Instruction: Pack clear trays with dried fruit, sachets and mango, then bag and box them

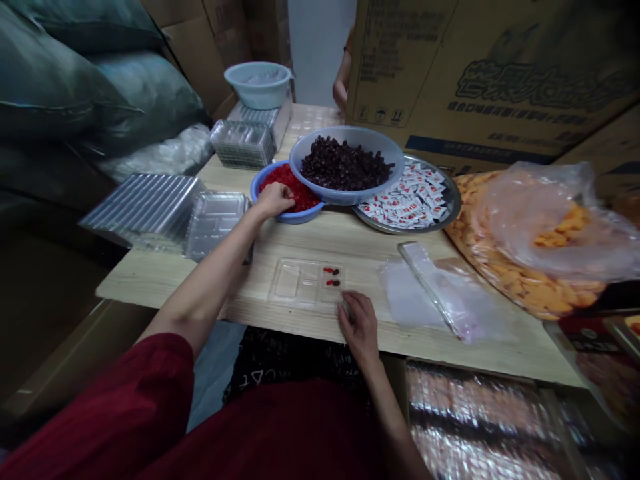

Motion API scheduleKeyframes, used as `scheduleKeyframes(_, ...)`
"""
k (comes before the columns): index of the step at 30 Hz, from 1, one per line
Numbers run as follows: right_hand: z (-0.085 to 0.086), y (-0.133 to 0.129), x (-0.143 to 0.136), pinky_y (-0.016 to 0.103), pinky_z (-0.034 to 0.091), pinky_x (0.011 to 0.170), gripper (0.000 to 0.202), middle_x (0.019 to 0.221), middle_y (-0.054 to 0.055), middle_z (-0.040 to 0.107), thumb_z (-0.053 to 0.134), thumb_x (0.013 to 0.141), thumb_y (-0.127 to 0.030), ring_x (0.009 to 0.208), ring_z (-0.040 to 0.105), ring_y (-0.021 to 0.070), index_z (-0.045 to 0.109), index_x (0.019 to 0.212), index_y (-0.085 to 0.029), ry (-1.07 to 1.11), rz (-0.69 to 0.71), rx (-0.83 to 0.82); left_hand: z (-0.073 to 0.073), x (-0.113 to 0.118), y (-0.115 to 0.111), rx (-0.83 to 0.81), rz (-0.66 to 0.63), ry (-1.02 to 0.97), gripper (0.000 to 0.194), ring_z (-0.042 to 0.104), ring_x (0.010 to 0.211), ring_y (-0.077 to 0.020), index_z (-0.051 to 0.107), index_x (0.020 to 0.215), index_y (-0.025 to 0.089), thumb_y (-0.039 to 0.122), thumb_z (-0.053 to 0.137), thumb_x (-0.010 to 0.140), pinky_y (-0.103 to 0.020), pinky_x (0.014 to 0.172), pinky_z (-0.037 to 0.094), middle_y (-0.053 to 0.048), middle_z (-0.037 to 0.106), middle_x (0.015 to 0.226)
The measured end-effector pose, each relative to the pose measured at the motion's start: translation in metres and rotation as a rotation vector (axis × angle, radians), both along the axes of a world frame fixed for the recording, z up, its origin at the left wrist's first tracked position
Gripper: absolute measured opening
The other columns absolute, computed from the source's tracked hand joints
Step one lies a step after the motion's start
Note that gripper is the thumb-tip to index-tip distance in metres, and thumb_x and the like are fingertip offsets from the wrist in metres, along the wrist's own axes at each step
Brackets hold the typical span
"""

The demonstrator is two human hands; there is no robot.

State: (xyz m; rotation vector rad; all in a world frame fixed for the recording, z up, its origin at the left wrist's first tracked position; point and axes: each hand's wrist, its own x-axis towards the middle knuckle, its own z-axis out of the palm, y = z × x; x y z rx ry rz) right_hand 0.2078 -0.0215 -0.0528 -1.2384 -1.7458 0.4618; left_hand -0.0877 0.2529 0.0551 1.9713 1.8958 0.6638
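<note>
My left hand (pixel 277 200), fingertips bunched in the red pieces (pixel 281 179) — whether clamped on any, I cannot tell — lies beyond the clear tray (pixel 310 283); my right, fingers loosely curled, borders the tray's right edge.

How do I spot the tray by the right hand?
On the pale wooden table, look along the near edge. There a flat clear tray lies just beside the right hand. Unlike the stacked trays at the left, it lies singly, holding small red pieces and dark ones.

Bulging greenish sacks (pixel 150 90) near brown cardboard boxes (pixel 197 50).
</note>
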Motion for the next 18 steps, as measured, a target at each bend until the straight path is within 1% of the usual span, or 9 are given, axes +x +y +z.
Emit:
scheduleKeyframes(2,0.001,0.000,0.000,0.048,0.055,0.097,0.028,0.118,0.011,0.066,0.059,0.098,-0.021,0.112,0.060,0.0248,0.065,0.125,-0.023,0.006,0.002,0.001,-0.001,-0.004,-0.003,0.088,0.040,-0.273,0.012,0.064,0.074,-0.0197,0.066,0.080,0.016,0.024,0.067,0.071,-0.030,0.075,0.051,-0.004,0.068,0.074)
scheduleKeyframes(4,0.002,0.000,0.000,0.048,0.055,0.097,0.028,0.118,0.011,0.066,0.059,0.098,-0.020,0.113,0.060,0.0248,0.065,0.125,-0.023,0.013,0.002,0.003,0.000,-0.001,-0.014,0.145,0.042,-0.538,0.015,0.063,0.072,-0.0167,0.063,0.083,0.016,0.026,0.064,0.073,-0.029,0.074,0.051,-0.003,0.069,0.075)
scheduleKeyframes(6,0.003,0.000,-0.001,0.047,0.055,0.096,0.028,0.118,0.011,0.066,0.059,0.098,-0.020,0.113,0.060,0.0248,0.065,0.125,-0.023,0.020,0.001,-0.001,0.001,0.010,-0.037,0.160,-0.020,-0.706,0.018,0.064,0.073,-0.0156,0.061,0.087,0.016,0.029,0.066,0.075,-0.029,0.075,0.052,-0.003,0.070,0.080)
scheduleKeyframes(7,0.004,0.000,-0.001,0.047,0.055,0.096,0.028,0.118,0.011,0.066,0.059,0.098,-0.020,0.113,0.060,0.0249,0.065,0.125,-0.024,0.021,0.002,-0.010,0.001,0.018,-0.053,0.154,-0.072,-0.738,0.020,0.065,0.075,-0.0154,0.062,0.089,0.016,0.031,0.067,0.077,-0.029,0.076,0.053,-0.003,0.071,0.082)
scheduleKeyframes(9,0.006,-0.001,0.000,0.047,0.055,0.097,0.027,0.118,0.011,0.066,0.059,0.098,-0.020,0.113,0.060,0.0248,0.065,0.125,-0.024,0.022,0.007,-0.035,-0.002,0.039,-0.092,0.107,-0.203,-0.687,0.022,0.065,0.076,-0.0149,0.065,0.093,0.016,0.034,0.069,0.081,-0.028,0.076,0.052,-0.003,0.071,0.085)
scheduleKeyframes(11,0.009,-0.001,0.000,0.047,0.054,0.098,0.027,0.117,0.011,0.066,0.058,0.099,-0.021,0.113,0.060,0.0248,0.066,0.124,-0.023,0.019,0.008,-0.062,-0.007,0.060,-0.134,0.005,-0.390,-0.545,0.021,0.065,0.079,-0.0148,0.069,0.096,0.016,0.034,0.066,0.086,-0.028,0.076,0.052,-0.003,0.072,0.087)
scheduleKeyframes(13,0.010,-0.001,0.000,0.047,0.054,0.099,0.027,0.117,0.011,0.066,0.057,0.099,-0.022,0.113,0.060,0.0249,0.066,0.125,-0.023,0.014,0.007,-0.081,-0.017,0.078,-0.170,-0.054,-0.566,-0.401,0.018,0.067,0.086,-0.0162,0.070,0.100,0.018,0.032,0.063,0.091,-0.029,0.079,0.053,-0.004,0.073,0.091)
scheduleKeyframes(15,0.010,-0.001,0.001,0.047,0.054,0.099,0.027,0.117,0.011,0.067,0.057,0.100,-0.023,0.113,0.060,0.0250,0.066,0.125,-0.022,0.006,0.008,-0.086,-0.029,0.090,-0.194,-0.051,-0.691,-0.290,0.015,0.069,0.098,-0.0192,0.070,0.100,0.018,0.029,0.061,0.093,-0.032,0.086,0.055,-0.007,0.073,0.100)
scheduleKeyframes(18,0.008,0.000,0.000,0.047,0.053,0.099,0.027,0.117,0.012,0.067,0.054,0.100,-0.023,0.113,0.060,0.0248,0.066,0.124,-0.022,-0.001,0.000,-0.083,-0.045,0.097,-0.209,-0.002,-0.763,-0.172,0.014,0.066,0.116,-0.0239,0.068,0.099,0.017,0.026,0.057,0.097,-0.040,0.099,0.054,-0.013,0.071,0.117)
